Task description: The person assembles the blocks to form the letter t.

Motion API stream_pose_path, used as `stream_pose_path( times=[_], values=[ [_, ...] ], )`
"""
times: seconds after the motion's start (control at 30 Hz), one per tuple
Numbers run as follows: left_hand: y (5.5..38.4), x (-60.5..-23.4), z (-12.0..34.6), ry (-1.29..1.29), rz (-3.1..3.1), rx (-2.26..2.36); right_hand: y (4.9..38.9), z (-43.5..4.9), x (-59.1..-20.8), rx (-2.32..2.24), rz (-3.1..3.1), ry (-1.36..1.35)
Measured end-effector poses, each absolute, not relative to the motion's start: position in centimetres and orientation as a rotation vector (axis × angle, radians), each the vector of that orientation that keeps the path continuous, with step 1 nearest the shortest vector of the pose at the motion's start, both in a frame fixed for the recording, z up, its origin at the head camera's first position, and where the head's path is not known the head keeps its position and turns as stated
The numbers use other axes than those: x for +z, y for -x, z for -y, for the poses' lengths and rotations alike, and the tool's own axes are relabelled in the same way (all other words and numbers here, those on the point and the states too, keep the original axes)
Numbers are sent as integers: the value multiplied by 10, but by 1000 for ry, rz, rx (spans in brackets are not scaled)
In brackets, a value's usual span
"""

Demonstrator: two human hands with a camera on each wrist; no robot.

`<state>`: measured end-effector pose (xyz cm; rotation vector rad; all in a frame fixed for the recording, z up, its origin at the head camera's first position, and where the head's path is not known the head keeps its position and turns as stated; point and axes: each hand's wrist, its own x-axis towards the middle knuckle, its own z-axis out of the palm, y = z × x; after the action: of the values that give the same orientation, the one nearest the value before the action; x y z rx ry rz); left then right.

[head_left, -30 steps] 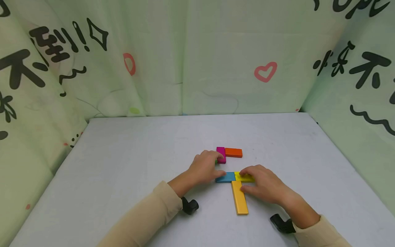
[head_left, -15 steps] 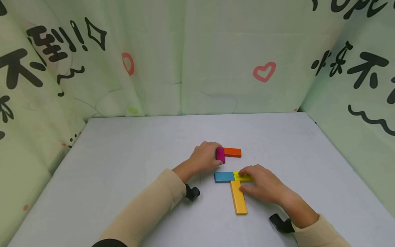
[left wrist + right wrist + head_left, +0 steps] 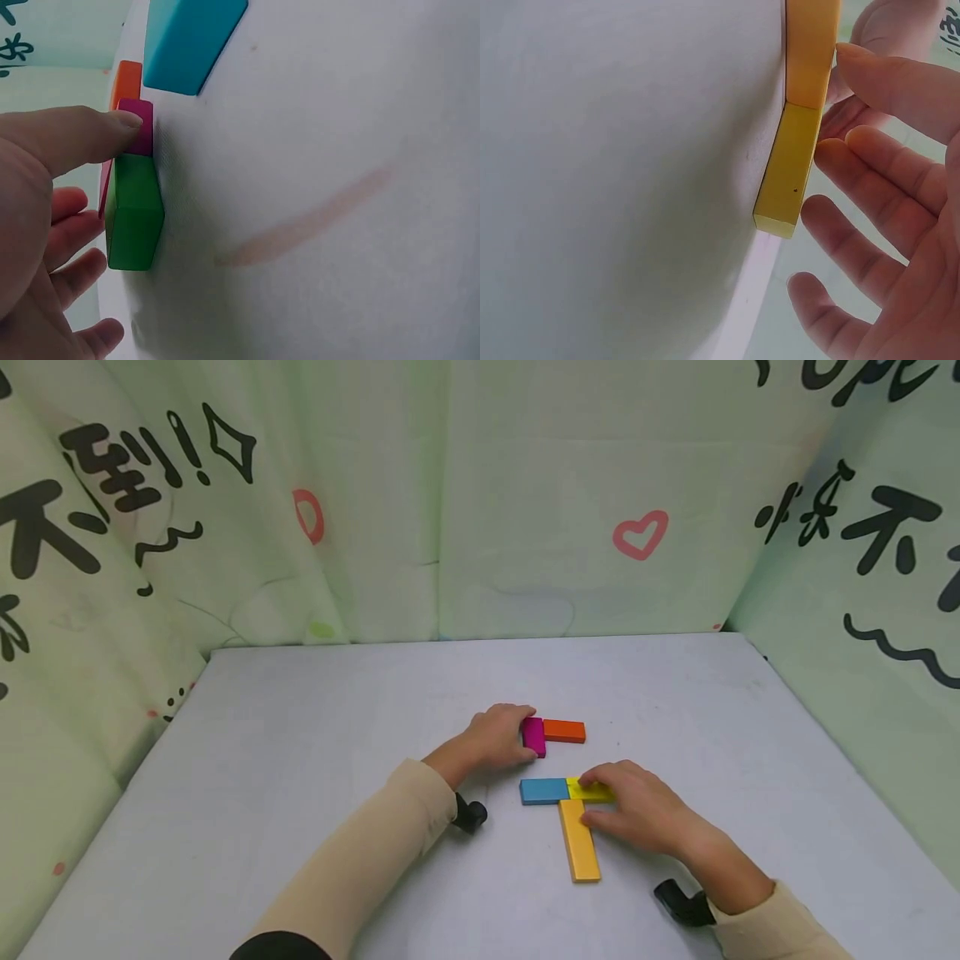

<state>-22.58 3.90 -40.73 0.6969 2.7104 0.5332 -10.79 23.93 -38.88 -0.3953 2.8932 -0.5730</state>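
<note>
At the back group of blocks, my left hand (image 3: 492, 737) holds the magenta block (image 3: 533, 738) by its ends, thumb at the near end and fingers at the far one. An orange block (image 3: 564, 732) touches its right side. On its left is a green block (image 3: 135, 214), seen in the left wrist view and covered by the hand in the head view. Nearer, a blue block (image 3: 543, 791) and a yellow block (image 3: 597, 792) lie end to end above a long amber block (image 3: 579, 842). My right hand (image 3: 637, 803) rests fingertips on the yellow block, its thumb touching the amber one.
All blocks lie flat on a white tabletop (image 3: 315, 727). Printed pale green curtains (image 3: 525, 527) enclose its back and sides. Black camera mounts (image 3: 684, 903) stick out below both wrists.
My left hand has moved away from the blue block, farther back to the magenta block, where thumb and fingers now span its ends. The right hand and the blocks look unmoved.
</note>
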Motion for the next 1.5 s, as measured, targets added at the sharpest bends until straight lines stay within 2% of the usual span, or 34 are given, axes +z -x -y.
stream_pose_path(
  times=[0.63, 1.07, 1.5],
  values=[
    [226, -398, -41, -835, -2661, 591, 107, -240, -389, -601, -2886, 396],
    [220, -400, -48, -832, -2691, 515, 106, -240, -391, -617, -2893, 436],
    [222, -388, -35, -810, -2495, 530, 108, -242, -389, -607, -2895, 448]
  ],
)
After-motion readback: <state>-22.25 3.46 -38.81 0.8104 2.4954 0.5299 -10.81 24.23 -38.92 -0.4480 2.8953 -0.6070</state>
